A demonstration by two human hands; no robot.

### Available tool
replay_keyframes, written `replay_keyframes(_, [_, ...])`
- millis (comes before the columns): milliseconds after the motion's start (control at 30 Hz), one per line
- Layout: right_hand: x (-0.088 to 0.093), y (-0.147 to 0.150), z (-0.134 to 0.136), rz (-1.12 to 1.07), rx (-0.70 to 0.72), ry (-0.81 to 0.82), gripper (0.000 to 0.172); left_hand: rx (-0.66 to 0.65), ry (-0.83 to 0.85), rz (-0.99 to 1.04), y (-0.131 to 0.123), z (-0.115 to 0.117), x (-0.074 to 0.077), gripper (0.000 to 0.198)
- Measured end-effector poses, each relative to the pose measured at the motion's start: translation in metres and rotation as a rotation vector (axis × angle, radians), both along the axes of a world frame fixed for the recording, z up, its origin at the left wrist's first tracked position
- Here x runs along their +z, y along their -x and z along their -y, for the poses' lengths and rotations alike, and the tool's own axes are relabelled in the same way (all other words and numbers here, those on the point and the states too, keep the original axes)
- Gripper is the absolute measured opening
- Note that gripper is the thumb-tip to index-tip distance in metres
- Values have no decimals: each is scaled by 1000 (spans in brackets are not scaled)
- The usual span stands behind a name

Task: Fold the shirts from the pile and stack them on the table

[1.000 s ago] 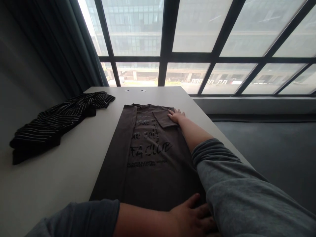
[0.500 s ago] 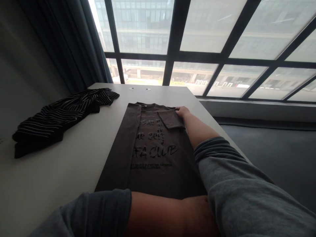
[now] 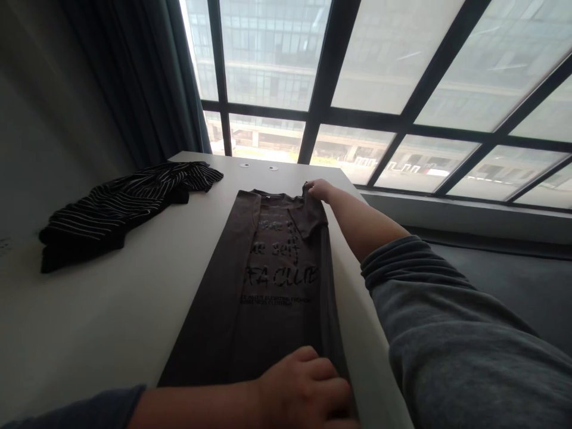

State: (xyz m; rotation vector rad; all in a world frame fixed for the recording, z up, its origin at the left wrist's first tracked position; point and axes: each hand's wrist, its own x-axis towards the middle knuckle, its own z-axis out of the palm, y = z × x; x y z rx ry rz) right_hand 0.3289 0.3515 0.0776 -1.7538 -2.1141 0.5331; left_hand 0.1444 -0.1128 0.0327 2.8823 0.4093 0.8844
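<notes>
A dark grey-brown T-shirt (image 3: pixel 268 325) with black lettering lies lengthwise on the white table (image 3: pixel 147 310), its left side folded inward and its collar at the far end. My right hand (image 3: pixel 318 190) grips the shirt's right shoulder and lifts it off the table. Close to me, my left hand (image 3: pixel 308 384) is closed on the right edge of the shirt near the hem; the fingertips are partly hidden. Between the two hands the right edge stands raised, and the right sleeve lies over the chest.
A black garment with white stripes (image 3: pixel 134 199) lies crumpled on the left of the table. Two small round discs (image 3: pixel 273 168) sit near the far edge. Behind are a dark curtain (image 3: pixel 147 89) and a large framed window (image 3: pixel 272 53).
My right hand has raised the shirt's shoulder and moved slightly left. The shirt's right edge has come up and inward. My left hand has come further into view, moving leftward.
</notes>
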Motion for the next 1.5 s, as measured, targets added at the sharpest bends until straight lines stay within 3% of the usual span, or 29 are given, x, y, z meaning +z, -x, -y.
replay_keyframes(133, [-3,45,2,39,60,10,60,112,-17,58,44,17,-1,15])
replay_keyframes(300, [-53,85,22,134,121,61,72,222,6,-26,82,33,-19,17])
replay_keyframes(400, [-84,93,35,231,115,74,71,202,58,-133,92,33,-30,17])
replay_keyframes(467, [-96,93,39,286,107,58,69,166,109,-183,95,28,-28,19])
replay_keyframes(667, [-96,94,48,377,83,2,66,-143,286,-297,99,-2,4,22])
replay_keyframes(767, [-86,98,68,359,84,-186,57,-162,393,-214,103,-12,3,14])
replay_keyframes(867, [-77,103,115,320,120,-346,51,16,412,-190,109,-21,-5,16])
replay_keyframes(933, [-76,102,165,310,158,-346,51,179,409,-184,112,-26,-7,12])
replay_keyframes(1033, [-83,87,267,300,274,-252,60,458,410,-156,117,-31,-9,18])
replay_keyframes(1133, [-88,66,379,273,453,-92,68,702,368,-221,121,-35,-19,39])
replay_keyframes(1233, [-79,50,465,230,580,-3,75,770,306,-318,126,-38,-38,54])
replay_keyframes(1333, [-66,41,511,198,638,81,82,737,255,-336,127,-39,-52,59])
replay_keyframes(1400, [-59,37,524,184,652,113,82,710,224,-321,128,-31,-56,63])
replay_keyframes(1500, [-52,35,535,177,651,115,68,652,164,-317,135,-3,-59,67])
